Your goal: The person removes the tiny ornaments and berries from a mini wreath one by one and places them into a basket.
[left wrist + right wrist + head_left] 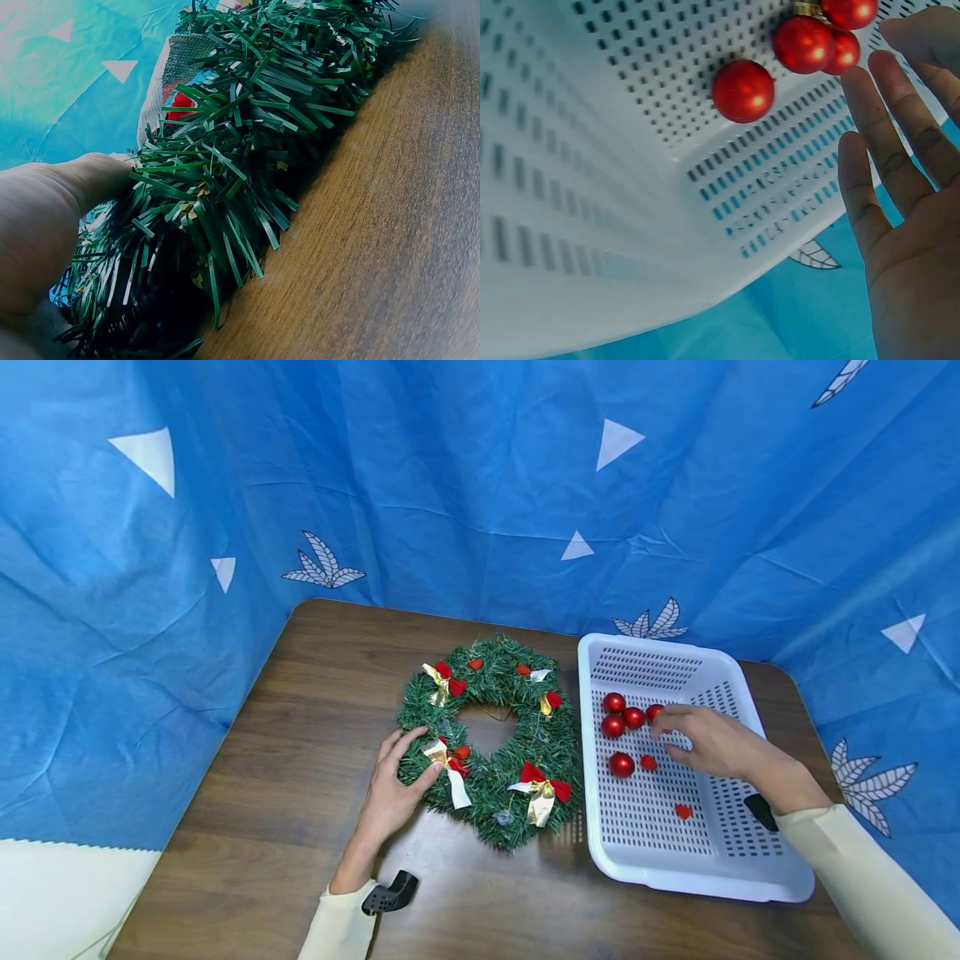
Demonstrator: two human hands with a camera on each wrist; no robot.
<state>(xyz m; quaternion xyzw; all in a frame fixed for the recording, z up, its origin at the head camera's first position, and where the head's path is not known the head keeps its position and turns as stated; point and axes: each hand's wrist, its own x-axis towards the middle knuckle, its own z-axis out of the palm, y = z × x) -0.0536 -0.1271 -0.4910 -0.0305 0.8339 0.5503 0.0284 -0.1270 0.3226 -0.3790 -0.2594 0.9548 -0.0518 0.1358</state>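
Observation:
A green tinsel wreath (497, 827) with red and gold bows lies on the table. My left hand (393, 785) rests on its lower left side, the thumb on a red and gold bow (448, 760) and the fingers spread along the outer edge. The left wrist view shows that thumb (97, 176) against the green bristles. My right hand (708, 742) hovers inside a white basket (590, 793), fingers loosely bent. Its fingers (881, 139) appear spread with nothing between them in the right wrist view. Red baubles (621, 765) lie close by, one partly hidden by the fingertips.
Two small red pieces, one in the middle (648, 762) and one nearer the front (683, 811), also lie in the basket. The basket's raised wall stands right beside the wreath. A blue patterned curtain (480, 485) hangs behind the wooden table (300, 760).

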